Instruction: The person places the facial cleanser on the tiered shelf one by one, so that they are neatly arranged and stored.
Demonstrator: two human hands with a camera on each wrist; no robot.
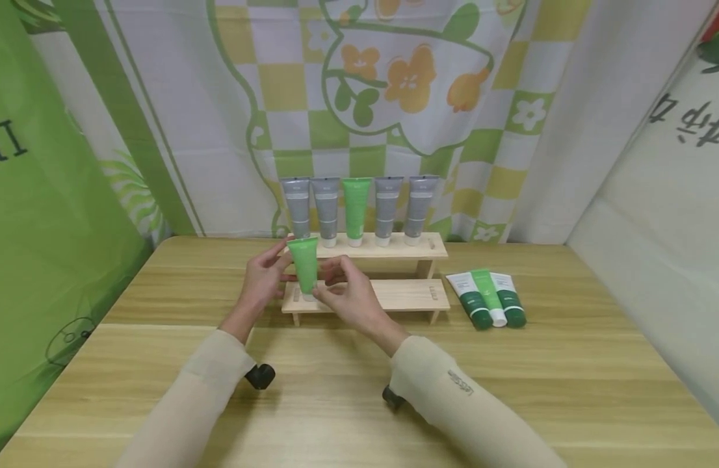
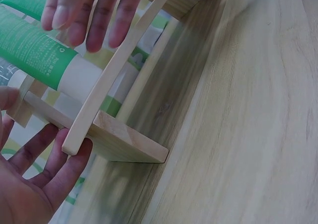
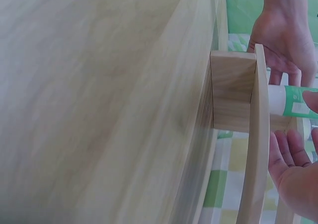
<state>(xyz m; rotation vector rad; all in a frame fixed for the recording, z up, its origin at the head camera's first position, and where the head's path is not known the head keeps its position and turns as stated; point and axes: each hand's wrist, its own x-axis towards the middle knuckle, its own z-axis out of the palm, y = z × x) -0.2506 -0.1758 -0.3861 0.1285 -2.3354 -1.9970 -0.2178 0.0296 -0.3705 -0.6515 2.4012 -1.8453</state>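
A green squeeze tube (image 1: pixel 305 265) stands cap down at the left end of the lower tier (image 1: pixel 406 294) of a wooden two-step rack. My left hand (image 1: pixel 261 276) is at its left side. In the left wrist view, fingers (image 2: pixel 64 172) of that hand touch the rack's end, with the thumb beside the tube. From the right, my right hand (image 1: pixel 353 296) reaches the tube's lower part. Its thumb (image 3: pixel 311 101) overlaps the tube near the white cap in the right wrist view, while the other fingers are spread loosely below, apart from the tube.
On the upper tier (image 1: pixel 365 246) stand several grey tubes (image 1: pixel 387 208) with one green tube (image 1: pixel 355 208) in the middle. Right of the rack, two white-and-dark-green tubes (image 1: pixel 475 309) and a green tube (image 1: pixel 488 296) lie on the wooden table (image 1: pixel 336 390). A patterned curtain (image 1: pixel 289 84) hangs behind.
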